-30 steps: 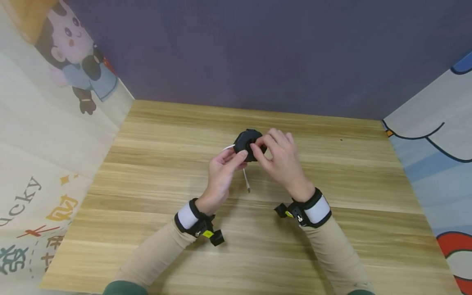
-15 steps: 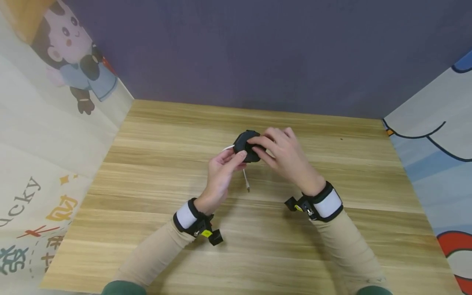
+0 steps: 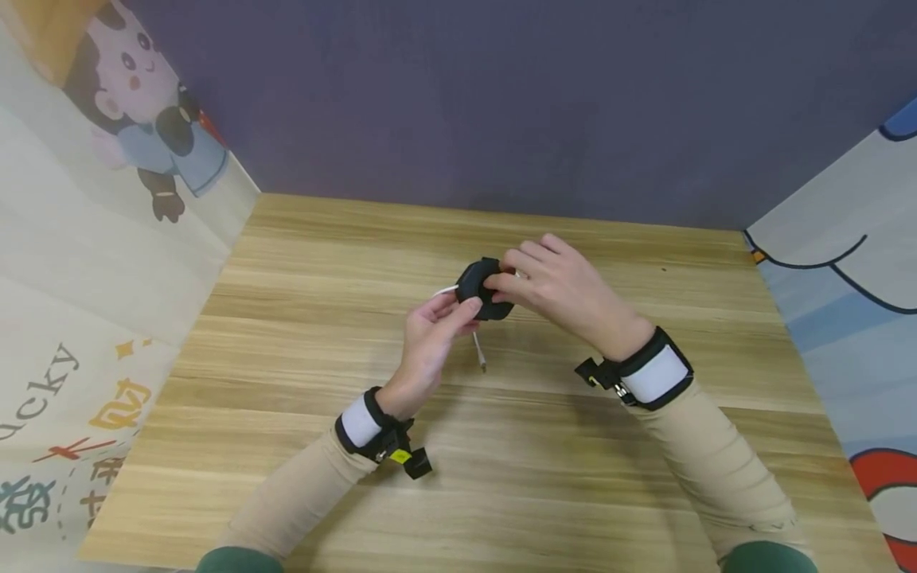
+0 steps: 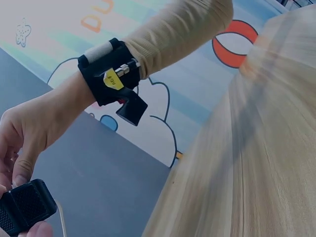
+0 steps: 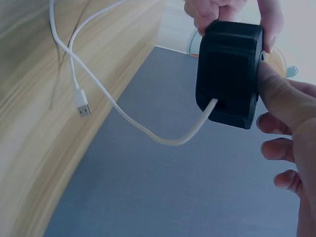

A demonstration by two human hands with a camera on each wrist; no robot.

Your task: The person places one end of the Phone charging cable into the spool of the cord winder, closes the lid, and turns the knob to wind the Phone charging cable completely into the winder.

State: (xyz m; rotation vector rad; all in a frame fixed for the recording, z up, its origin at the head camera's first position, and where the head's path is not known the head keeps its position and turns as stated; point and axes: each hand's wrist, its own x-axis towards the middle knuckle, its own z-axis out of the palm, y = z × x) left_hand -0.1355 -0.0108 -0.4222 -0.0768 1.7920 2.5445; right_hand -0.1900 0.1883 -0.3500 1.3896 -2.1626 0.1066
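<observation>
A black, many-sided cable winder (image 3: 469,280) is held up over the wooden table in the head view. My left hand (image 3: 426,342) grips its near left edge, thumb on the face and fingers behind. At the winder's middle, the thumb and index finger of my right hand (image 3: 566,286) pinch the hub, the other fingers curled loosely beside it. A white cable (image 5: 168,142) leaves the winder's side in the right wrist view and hangs in a loop. Its USB plug (image 5: 82,103) dangles at the free end. The left wrist view catches only the winder's ridged side (image 4: 32,202).
The wood-grain table (image 3: 322,263) spreads under both arms, with a dark panel (image 3: 458,103) behind it. Printed cartoon sheets hang at the left (image 3: 158,151) and right (image 3: 817,239). Strapped wrist cameras (image 3: 415,461) jut from both wrists.
My right wrist and forearm have swung outward to the right while its fingertips stay at the winder's middle. The left hand and winder have barely moved.
</observation>
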